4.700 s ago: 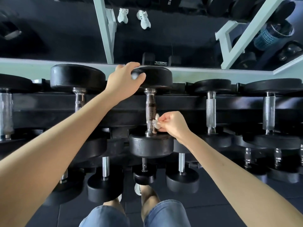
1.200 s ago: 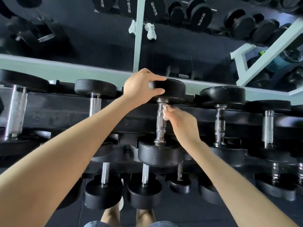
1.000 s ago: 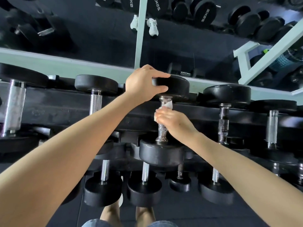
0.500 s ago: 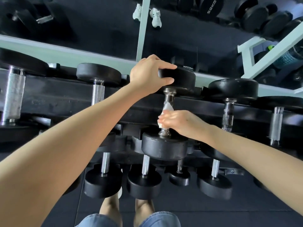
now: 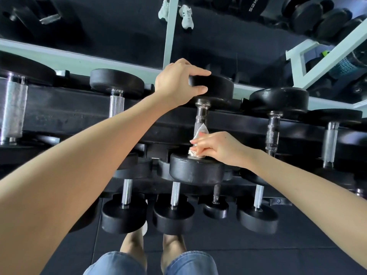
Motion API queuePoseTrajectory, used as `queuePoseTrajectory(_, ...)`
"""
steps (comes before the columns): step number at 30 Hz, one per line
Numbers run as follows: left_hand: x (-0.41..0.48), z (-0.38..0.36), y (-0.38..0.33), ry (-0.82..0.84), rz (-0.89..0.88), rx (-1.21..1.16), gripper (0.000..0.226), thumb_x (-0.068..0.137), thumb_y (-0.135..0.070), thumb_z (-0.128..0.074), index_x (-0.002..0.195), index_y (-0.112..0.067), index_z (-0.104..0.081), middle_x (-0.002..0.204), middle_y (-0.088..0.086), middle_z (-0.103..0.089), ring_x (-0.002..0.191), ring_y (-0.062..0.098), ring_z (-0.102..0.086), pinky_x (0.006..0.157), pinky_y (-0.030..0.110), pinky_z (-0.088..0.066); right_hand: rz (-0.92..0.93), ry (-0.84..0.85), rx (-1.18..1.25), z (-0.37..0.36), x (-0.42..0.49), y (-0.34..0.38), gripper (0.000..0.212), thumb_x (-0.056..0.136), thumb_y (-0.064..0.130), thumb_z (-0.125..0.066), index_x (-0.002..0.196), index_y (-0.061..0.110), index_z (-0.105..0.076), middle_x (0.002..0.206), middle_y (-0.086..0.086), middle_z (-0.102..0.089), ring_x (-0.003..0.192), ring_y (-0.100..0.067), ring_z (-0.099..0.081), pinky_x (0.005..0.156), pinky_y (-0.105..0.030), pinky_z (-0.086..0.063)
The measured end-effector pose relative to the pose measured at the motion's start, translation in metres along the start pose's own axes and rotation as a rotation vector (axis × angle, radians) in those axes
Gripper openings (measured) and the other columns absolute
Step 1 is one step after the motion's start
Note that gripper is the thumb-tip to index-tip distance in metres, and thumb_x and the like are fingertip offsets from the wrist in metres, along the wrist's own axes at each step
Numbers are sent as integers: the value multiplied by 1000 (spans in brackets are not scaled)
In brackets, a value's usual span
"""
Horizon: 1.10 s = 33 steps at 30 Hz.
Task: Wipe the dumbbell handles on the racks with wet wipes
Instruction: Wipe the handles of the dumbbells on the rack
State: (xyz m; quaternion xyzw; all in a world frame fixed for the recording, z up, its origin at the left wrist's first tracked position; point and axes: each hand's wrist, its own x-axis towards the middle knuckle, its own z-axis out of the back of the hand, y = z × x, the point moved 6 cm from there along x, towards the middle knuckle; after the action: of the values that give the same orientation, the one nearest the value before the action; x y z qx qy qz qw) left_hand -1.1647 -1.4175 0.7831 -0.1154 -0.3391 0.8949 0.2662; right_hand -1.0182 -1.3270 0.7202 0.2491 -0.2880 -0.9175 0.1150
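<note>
Both bare arms reach forward, each hand closed on something.

The left arm (image 5: 79, 175) stretches in from the lower left, and the left hand (image 5: 178, 82) curls over the far end of a dumbbell (image 5: 218, 87), fingers on top and thumb on its near side. The right arm (image 5: 297, 191) comes in from the lower right. The right hand (image 5: 218, 148) sits lower and nearer, fingers folded round a white wipe (image 5: 201, 131) on the handle (image 5: 199, 116), fingertips pointing left. The two hands are apart, the left above the right.
</note>
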Motion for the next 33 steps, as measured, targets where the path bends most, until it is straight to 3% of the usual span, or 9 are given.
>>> queuePoseTrajectory(4, -1, -1, 1, 6, 10, -8, 38, 84, -44, -64, 122, -44, -58, 120, -8, -53, 111, 14, -50, 72, 28, -41, -105, 137, 118, 3, -4, 3, 7, 87, 12, -66, 90, 9, -72, 111, -1, -70, 108, -5, -60, 98, -18, -40)
queuePoseTrajectory(7, -1, -2, 1, 15, 9, -53, 38, 84, -42, -66, 122, -42, -59, 119, -7, -53, 112, 16, -49, 78, 31, -46, -258, 194, 308, 12, -19, -2, 10, 86, 11, -67, 77, 16, -68, 94, 1, -73, 95, -15, -67, 90, -25, -47)
queuePoseTrajectory(12, 1, -2, 0, 18, 6, -53, 39, 83, -40, -68, 121, -41, -60, 119, -5, -54, 109, 16, -51, 74, 29, -45, -473, -549, 497, 58, -40, -34, 17, 86, 6, -57, 72, -1, -63, 61, 0, -61, 53, -3, -53, 64, -25, -45)
queuePoseTrajectory(14, 1, -1, 1, 20, 17, -70, 39, 82, -41, -69, 120, -42, -61, 117, -6, -54, 109, 17, -52, 78, 31, -47, -582, -632, 666, 44, -27, -38, 18, 86, -2, -53, 69, -3, -60, 52, -4, -56, 43, -10, -49, 51, -23, -42)
queuePoseTrajectory(19, 0, -1, 2, 12, 19, -87, 37, 83, -40, -68, 119, -42, -61, 117, -7, -53, 110, 17, -51, 79, 34, -48, -641, -416, 629, -11, -11, -32, 26, 89, 2, -54, 65, 12, -54, 64, 2, -65, 57, -14, -56, 59, -31, -47)
queuePoseTrajectory(22, 0, -2, 2, 7, 23, -79, 37, 83, -40, -68, 119, -43, -61, 118, -7, -54, 111, 16, -51, 81, 36, -49, -521, -197, 350, -4, -15, -21, 20, 86, 3, -56, 68, 9, -59, 64, 10, -63, 54, 3, -56, 55, -11, -41)
queuePoseTrajectory(25, -1, -1, 1, 19, 25, -99, 37, 83, -39, -69, 119, -42, -61, 119, -8, -54, 112, 14, -50, 86, 40, -50, -667, -387, 452, 25, -7, -42, 18, 86, 0, -49, 72, 3, -60, 61, 0, -57, 54, -13, -54, 46, -17, -42)
queuePoseTrajectory(29, -2, -1, 2, 14, 25, -111, 37, 81, -38, -70, 117, -42, -62, 116, -12, -53, 112, 10, -49, 88, 35, -47, -847, -533, 845, -1, 15, -58, 20, 81, -8, -43, 70, 8, -49, 75, -17, -57, 73, -35, -62, 67, -49, -55)
queuePoseTrajectory(33, -2, -2, 2, 5, 29, -126, 36, 81, -37, -71, 115, -44, -62, 111, -16, -51, 111, 8, -51, 83, 24, -42, -808, -527, 750, -26, -6, -44, 25, 90, 9, -53, 65, 10, -47, 67, -13, -55, 66, -27, -56, 62, -44, -48)
